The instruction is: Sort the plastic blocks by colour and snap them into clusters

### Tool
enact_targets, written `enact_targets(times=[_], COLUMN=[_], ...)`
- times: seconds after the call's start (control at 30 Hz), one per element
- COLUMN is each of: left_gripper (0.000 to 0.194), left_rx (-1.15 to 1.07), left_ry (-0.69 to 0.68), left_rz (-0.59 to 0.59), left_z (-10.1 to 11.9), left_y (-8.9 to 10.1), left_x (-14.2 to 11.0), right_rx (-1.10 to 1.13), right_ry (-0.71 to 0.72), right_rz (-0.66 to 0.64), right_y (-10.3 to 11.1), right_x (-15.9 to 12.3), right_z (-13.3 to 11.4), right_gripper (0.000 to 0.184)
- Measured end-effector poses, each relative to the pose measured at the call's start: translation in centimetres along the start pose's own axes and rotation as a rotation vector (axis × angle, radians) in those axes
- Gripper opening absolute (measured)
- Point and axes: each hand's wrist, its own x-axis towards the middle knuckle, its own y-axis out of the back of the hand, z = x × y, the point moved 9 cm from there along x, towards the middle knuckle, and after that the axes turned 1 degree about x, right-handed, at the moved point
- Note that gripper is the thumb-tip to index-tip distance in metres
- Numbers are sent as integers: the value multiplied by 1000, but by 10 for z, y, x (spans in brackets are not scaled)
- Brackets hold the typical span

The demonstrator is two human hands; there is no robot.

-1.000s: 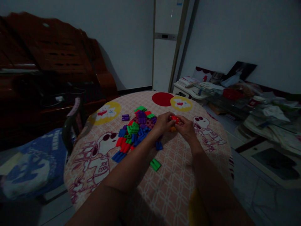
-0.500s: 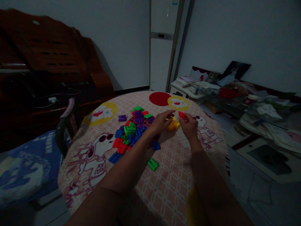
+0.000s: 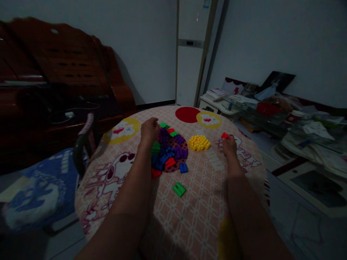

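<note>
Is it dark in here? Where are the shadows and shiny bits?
Head view: yes, dim, though the yellow pieces and the red block in the right hand stand out; head view: shadows on the near part of the tablecloth and on the wall beside the bench; head view: a small glint on the white cabinet.

Left grip (image 3: pixel 149 131) moved leftward (right grip (image 3: pixel 230 146), rightward).
</note>
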Motion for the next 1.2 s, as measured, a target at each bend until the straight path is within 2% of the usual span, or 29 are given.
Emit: enact_targets(times=[0.07, 0.17, 0.27, 0.33, 0.4, 0.53, 0.67, 0.8, 0.87, 1.0, 1.1, 1.2], left_gripper=[43, 52, 54, 53, 49, 38, 32, 34, 35, 47, 38, 30], left_rx=[76, 120, 126, 143, 171, 148, 31, -58, -33, 102, 189, 170], left_ry=[72, 123, 56, 10, 19, 100, 182, 168, 162, 160, 144, 149], left_rz=[1, -123, -225, -252, -278, -266, -122, -34, -41, -119, -227, -193], left_z=[-23, -40, -32, -26, -26, -38, -49, -48, -48, -52, -54, -53], left_y=[-1, -25, -48, -56, -59, -51, -22, 0, -1, -20, -33, -25], left_x=[1, 0, -1, 0, 0, 0, 4, 11, 11, 3, -3, 0], right_rx=[-91, -232, -275, -245, -194, -125, -40, 4, -10, -30, -36, -52], right_ry=[26, 74, 71, 53, 38, 3, -14, 62, 108, 164, 180, 199], right_rz=[-18, -35, -57, -43, -26, -12, 26, 134, 179, 185, 181, 208], right_y=[-4, -7, -7, -3, 0, 4, 9, 21, 25, 23, 22, 25], right_x=[0, -1, -2, -2, -3, -4, -7, -13, -16, -20, -22, -24], right_z=[0, -2, -1, 0, 0, -2, -9, -26, -36, -47, -49, -54], right_gripper=[20, 15, 23, 36, 44, 50, 52, 51, 53, 56, 55, 52])
